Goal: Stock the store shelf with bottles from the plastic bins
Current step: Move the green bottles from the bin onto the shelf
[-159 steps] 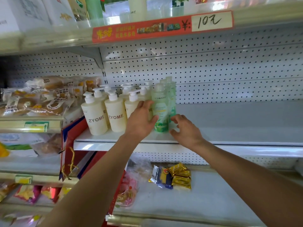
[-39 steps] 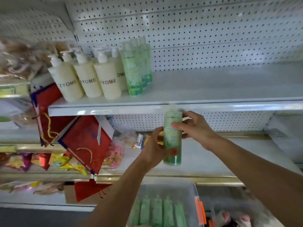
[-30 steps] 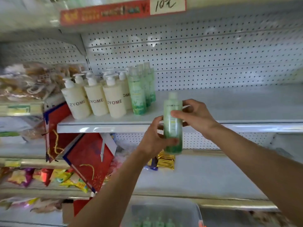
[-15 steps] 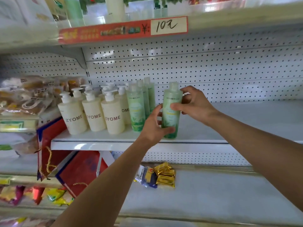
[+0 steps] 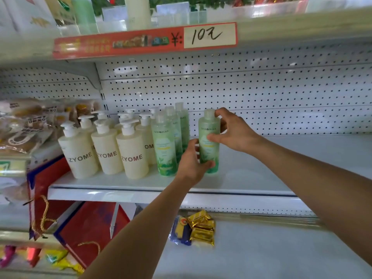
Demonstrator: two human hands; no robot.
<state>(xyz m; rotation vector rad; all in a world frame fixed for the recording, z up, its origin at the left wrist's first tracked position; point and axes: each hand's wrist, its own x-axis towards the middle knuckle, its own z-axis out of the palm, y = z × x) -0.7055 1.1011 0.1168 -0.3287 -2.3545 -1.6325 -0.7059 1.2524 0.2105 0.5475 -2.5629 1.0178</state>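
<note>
Raised from below the white metal shelf, the translucent green plastic bottle now stands beside its row—my left hand and right hand grip it; next, I judge, nudge it flush and release.

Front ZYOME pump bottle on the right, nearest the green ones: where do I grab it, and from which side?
Grip the ZYOME bottle around its wide cylindrical body, below the shoulder, coming straight in from the shelf's open front. It stands upright with cream bottles on its left and behind and a green bottle close on its right, so side access looks tight. The pump head is probably a less secure hold.
</note>
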